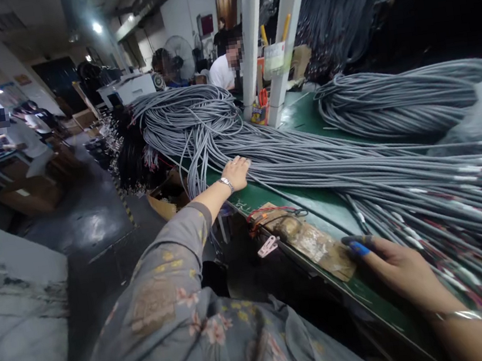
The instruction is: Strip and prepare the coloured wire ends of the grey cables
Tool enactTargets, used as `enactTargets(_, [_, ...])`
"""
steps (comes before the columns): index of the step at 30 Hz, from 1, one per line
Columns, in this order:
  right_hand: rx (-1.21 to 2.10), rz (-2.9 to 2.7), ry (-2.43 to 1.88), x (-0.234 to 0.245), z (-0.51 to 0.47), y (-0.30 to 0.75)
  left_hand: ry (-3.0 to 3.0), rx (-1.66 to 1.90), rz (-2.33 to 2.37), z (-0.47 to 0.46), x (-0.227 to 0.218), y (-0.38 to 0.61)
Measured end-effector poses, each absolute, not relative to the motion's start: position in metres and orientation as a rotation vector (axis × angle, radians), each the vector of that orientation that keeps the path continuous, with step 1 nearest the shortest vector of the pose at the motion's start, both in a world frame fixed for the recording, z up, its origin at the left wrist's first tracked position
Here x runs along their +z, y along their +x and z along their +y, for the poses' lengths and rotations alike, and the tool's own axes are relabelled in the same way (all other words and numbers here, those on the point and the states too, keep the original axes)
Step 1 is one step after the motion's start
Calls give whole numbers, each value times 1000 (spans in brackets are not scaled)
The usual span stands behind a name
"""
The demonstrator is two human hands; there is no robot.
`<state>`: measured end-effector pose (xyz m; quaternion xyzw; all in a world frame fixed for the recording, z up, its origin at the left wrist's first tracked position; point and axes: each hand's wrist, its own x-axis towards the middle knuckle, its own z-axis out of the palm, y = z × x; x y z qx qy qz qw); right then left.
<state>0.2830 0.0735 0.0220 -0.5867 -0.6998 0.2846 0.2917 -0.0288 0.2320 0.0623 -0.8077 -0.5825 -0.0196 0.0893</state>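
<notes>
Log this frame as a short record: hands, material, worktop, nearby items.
left hand: palm down on the long grey cable bundle; grip unclear
right hand: thumb and forefinger pinching a single cable; blue cover on thumb
worktop: green table
table edge: pink clip
behind bundle: coiled grey cable, orange-handled tool by the posts

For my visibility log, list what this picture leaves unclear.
Head view:
Left hand: palm hidden by its back.
Right hand: outer fingers hidden by the hand itself.
Grey cables: some cut off by the right edge.
Cardboard box: contents lost in shadow.
Holder label: lettering too small.
</notes>
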Motion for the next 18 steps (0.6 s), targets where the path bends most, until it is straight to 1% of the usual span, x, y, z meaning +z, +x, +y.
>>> enactTargets(3, [847, -1830, -1528, 28, 73, 283, -2390, 68, -1781, 246, 69, -29])
enactTargets(9, [919, -1761, -1475, 28, 73, 283, -2413, 154, -1672, 250, 83, -38])
enactTargets(13, [839, -1831, -1482, 23, 74, 284, -2437, 320, -1596, 246, 94, -47])
enactTargets(18, [697, -1858, -1517, 18, 80, 280, -2527, 369, -1515, 227, 100, -36])
